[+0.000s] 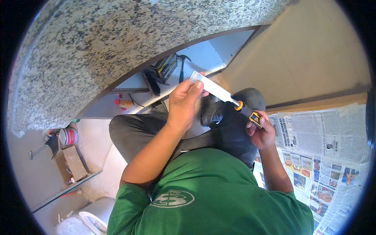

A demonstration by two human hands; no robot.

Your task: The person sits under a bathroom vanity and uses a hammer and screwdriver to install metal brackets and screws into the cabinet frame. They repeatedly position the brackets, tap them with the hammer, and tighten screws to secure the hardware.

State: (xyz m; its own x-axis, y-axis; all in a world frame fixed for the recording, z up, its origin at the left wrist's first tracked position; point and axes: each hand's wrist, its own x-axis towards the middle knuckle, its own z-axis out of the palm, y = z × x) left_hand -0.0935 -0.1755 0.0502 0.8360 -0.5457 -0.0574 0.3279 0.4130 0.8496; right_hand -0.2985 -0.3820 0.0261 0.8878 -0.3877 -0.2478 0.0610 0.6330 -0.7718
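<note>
Chisel (225, 95), in the head view, is up over the legs (137, 131), held by both hands. The left hand (183, 102) is curled nearly closed, with thumb and fingers pinching the flat blade (213, 89) near its tip. The right hand (263, 136) is loosely bent around the end of the black handle (246, 111). Pinch only the flat sides; the edge could cut.

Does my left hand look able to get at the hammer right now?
Probably yes: the hammer lies just beyond your left hand, in the open cabinet, with nothing visible between. That hand grips the chisel, though, so it would likely need to let go; your right hand holds the other end.
</note>
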